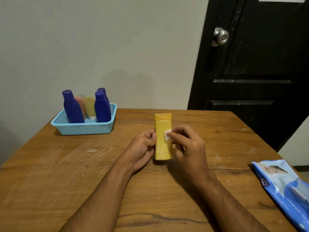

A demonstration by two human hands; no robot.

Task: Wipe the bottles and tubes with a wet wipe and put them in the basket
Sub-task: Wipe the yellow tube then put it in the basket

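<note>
Two bare forearms reach over a wooden table (66, 164). Left hand (142, 148) clamps a yellow tube (163, 144) mid-table; right hand (187, 143) pinches a wet wipe (167, 133) against it. Best rotate the tube for full coverage. Blue basket (80, 128) waits far left.

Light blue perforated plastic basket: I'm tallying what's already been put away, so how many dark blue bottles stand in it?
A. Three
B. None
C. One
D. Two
A: three dark blue bottles stand upright in the light blue perforated plastic basket, along with an orange tube and a yellow tube.
</note>
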